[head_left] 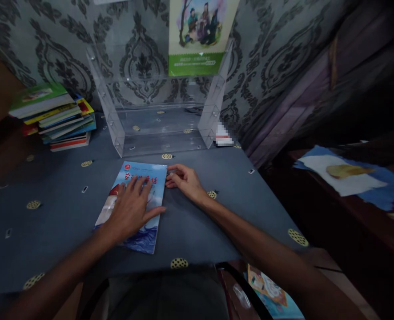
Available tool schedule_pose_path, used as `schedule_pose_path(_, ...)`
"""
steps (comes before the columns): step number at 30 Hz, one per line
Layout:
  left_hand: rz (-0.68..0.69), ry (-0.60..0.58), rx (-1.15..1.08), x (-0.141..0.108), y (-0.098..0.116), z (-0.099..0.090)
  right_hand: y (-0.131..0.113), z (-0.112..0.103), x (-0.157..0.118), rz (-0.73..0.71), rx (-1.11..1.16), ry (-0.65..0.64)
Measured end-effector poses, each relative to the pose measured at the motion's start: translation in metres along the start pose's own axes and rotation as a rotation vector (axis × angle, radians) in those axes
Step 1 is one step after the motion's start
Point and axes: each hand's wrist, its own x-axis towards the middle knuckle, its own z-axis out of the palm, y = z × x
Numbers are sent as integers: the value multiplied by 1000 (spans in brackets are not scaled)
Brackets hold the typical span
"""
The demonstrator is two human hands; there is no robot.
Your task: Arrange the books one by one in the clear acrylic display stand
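A thin paperback book (145, 238) with a blue cover, red title characters and painted waves lies on the table, slightly slanted. My left hand (132, 204) rests flat on its cover, fingers spread and thumb stretched towards the right edge. At the book's upper right edge, my right hand (185, 180) has its fingers curled in, thumb and fingertips touching the edge near the corner. Part of the cover picture is hidden beneath the left hand.
Behind the book stands a clear acrylic rack (107, 104), with a green-banded book (195, 64) high on it. A stack of books (60, 115) sits at the back left. The dark patterned tablecloth (63, 222) covers the table. A picture book (273, 293) lies below the front edge.
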Motion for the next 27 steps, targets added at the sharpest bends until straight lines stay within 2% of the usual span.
schedule_pose_path(7, -49, -149, 50, 4, 17, -4, -5, 1, 2, 72, 105, -1)
schedule_pose_path(11, -57, -171, 69, 11, 25, -11, -11, -4, 4, 192, 175, -10)
schedule_pose_path(15, -79, -217, 81, 14, 31, -16, -26, -8, 1, 316, 219, -97)
schedule_pose_path(20, -78, -188, 80, 13, 31, -14, -42, -6, -3, 413, 232, -156)
schedule_pose_path(27, -68, -157, 83, 12, 29, -10, -44, -12, -2, 490, 313, -161)
